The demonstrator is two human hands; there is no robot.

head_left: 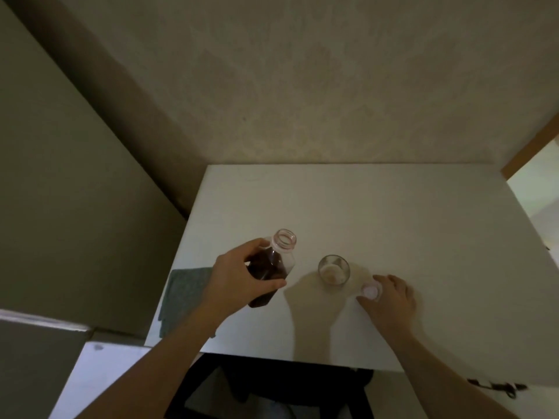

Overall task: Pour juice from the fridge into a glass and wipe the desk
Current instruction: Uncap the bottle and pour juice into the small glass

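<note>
My left hand (239,278) grips a clear plastic bottle (272,264) of dark juice, uncapped and upright just above the white desk (378,213). To its right stands a clear glass (333,270) on the desk; I cannot tell whether it holds juice. My right hand (388,297) rests on the desk beside the glass, fingers around the bottle's pale pink cap (371,292). A grey-green cloth (184,294) lies flat at the desk's left edge, partly hidden by my left forearm.
The desk stands against a beige wall, with a dark grey panel to the left. A black chair (272,388) sits under the desk's near edge. A dark cable (496,386) lies at the lower right. A wooden door frame (532,146) is at the far right.
</note>
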